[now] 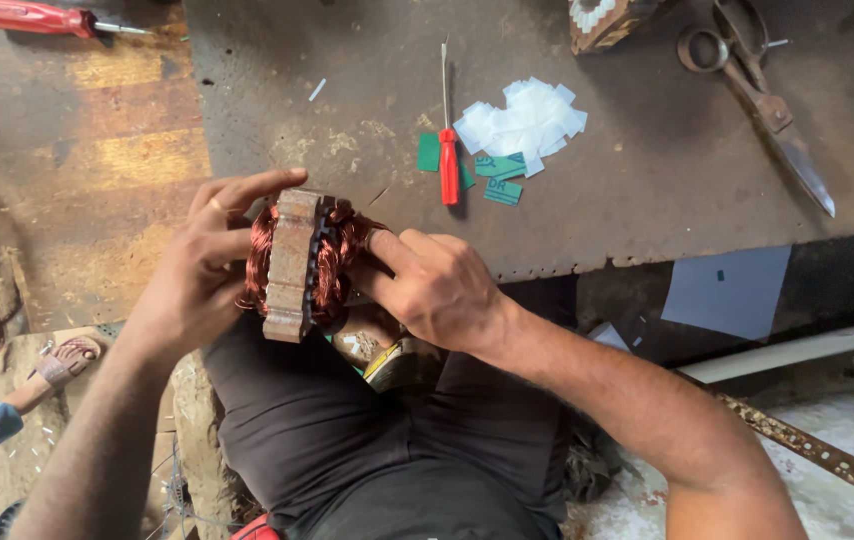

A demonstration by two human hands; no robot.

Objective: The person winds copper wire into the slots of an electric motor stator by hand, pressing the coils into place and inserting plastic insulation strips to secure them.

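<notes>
Far up and left of the hands, a red-handled screwdriver [35,17] lies on the dark worn counter [647,200]. The left hand [202,275] grips the left face of a ring-shaped laminated metal stator wound with copper wire [297,265], held on edge over the lap at the counter's near rim. The right hand [437,290] presses its fingers into the coil from the right. Just above it lies a slim red-handled tool [448,160], then green card pieces [499,178], white paper slips [527,120], and, far right, rusty scissors [757,90].
</notes>
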